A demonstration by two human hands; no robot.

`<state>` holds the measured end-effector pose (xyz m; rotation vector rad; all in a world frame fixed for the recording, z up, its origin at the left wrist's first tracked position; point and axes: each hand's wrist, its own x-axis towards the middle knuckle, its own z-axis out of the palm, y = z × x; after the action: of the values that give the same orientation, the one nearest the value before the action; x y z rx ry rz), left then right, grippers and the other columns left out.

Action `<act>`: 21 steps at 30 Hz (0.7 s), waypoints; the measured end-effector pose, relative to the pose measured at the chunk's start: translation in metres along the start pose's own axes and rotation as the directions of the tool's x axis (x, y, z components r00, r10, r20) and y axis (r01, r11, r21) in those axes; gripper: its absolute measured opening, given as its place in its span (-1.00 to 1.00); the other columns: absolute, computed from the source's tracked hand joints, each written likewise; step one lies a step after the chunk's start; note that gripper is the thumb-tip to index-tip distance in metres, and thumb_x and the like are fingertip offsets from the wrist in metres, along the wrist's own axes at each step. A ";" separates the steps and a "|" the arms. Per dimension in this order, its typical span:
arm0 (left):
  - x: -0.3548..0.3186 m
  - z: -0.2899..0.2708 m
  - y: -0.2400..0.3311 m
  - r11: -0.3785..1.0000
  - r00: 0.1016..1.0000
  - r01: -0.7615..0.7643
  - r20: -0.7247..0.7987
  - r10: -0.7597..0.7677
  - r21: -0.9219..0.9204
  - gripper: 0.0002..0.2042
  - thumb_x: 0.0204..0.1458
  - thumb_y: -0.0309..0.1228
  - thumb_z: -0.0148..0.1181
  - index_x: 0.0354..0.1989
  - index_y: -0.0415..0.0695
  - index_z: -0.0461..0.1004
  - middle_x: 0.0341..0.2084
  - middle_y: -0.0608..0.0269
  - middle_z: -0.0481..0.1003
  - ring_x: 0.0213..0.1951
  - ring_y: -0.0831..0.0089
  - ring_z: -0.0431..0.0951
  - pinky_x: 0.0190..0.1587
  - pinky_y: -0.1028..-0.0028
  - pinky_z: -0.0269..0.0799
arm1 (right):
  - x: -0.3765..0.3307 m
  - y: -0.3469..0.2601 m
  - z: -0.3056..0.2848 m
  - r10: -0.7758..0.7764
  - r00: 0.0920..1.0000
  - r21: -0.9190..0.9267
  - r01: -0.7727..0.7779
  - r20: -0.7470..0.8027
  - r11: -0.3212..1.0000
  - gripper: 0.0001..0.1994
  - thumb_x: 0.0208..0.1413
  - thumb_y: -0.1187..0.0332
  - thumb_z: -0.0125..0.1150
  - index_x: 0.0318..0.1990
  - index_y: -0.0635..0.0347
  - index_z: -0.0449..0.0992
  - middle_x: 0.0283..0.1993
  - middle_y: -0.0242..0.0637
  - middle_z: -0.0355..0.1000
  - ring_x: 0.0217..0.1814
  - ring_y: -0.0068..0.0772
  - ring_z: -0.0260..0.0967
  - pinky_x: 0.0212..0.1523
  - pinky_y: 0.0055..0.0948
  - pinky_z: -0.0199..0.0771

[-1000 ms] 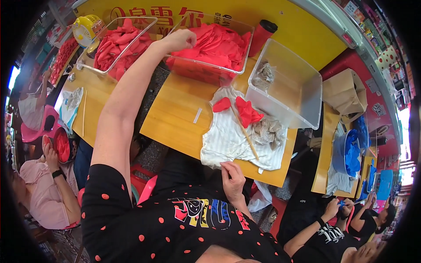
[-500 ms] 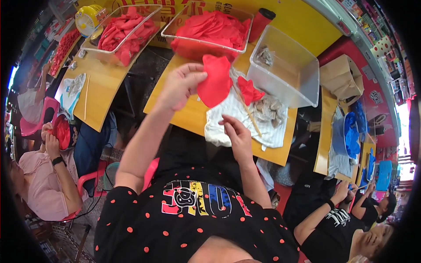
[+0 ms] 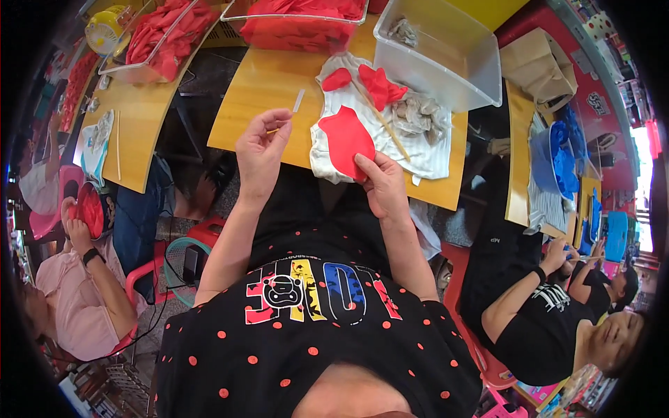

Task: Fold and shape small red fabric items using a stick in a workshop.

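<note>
My right hand (image 3: 385, 184) pinches the lower right edge of a flat, smooth red piece (image 3: 346, 143) with a curved outline, its kind unclear. The piece is held over a white cloth (image 3: 322, 157) at the table's near edge. To the left, my left hand (image 3: 261, 153) is raised with bent fingers, thumb and forefinger slightly apart and nothing visible between them. A thin white strip (image 3: 299, 101) is right by its fingertips; whether they touch it is unclear. A small red piece (image 3: 337, 79), a crumpled red piece (image 3: 380, 86) and a wooden stick (image 3: 383, 124) lie on the cloth.
Crumpled greyish material (image 3: 419, 115) lies on the cloth. Behind stand a clear bin of red pieces (image 3: 296, 31) and another clear bin (image 3: 446, 66) with a small scrap inside. People work at side tables, left with red pieces (image 3: 89, 209), right near a blue-filled tub (image 3: 557, 160).
The red piece has passed from my left hand to my right and come lower. My left hand has let go. The view has shifted, so the table appears higher.
</note>
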<state>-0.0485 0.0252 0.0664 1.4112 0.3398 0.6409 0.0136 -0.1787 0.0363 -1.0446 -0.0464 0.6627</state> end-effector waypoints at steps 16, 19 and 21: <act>-0.022 0.023 -0.018 0.985 0.970 0.170 0.170 -0.172 0.028 -0.87 -0.02 -0.54 0.23 -0.27 -0.25 0.54 -0.39 0.26 0.56 -0.35 0.45 0.55 -0.25 0.49 0.46 | 0.009 0.008 -0.019 -0.014 0.997 0.416 -0.019 0.076 0.909 -0.67 0.24 0.16 -0.03 -0.08 0.25 0.44 -0.28 -0.35 0.47 -0.37 -0.60 0.33 -0.29 -0.53 0.38; -0.022 0.023 -0.022 0.689 0.770 0.638 0.311 -0.557 -0.343 -0.90 0.03 -0.45 0.22 -0.34 -0.22 0.55 -0.45 0.30 0.54 -0.42 0.59 0.52 -0.33 0.58 0.44 | 0.007 0.012 -0.018 -0.087 0.993 0.094 0.079 0.084 0.992 -0.63 0.24 0.22 -0.01 0.08 0.30 0.37 -0.14 -0.36 0.45 -0.25 -0.66 0.31 -0.15 -0.61 0.32; -0.028 0.023 -0.025 0.699 0.750 0.659 0.326 -0.576 -0.278 -0.90 0.02 -0.45 0.23 -0.35 -0.22 0.55 -0.45 0.31 0.54 -0.42 0.60 0.52 -0.34 0.59 0.43 | -0.003 0.013 -0.011 -0.084 0.989 0.043 0.079 0.122 0.996 -0.64 0.21 0.27 0.05 0.07 0.30 0.38 -0.11 -0.35 0.45 -0.19 -0.65 0.33 -0.10 -0.59 0.33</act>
<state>-0.0520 -0.0106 0.0414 0.8873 0.4655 -0.0246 0.0088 -0.1846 0.0209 -0.9595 -0.1831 0.6509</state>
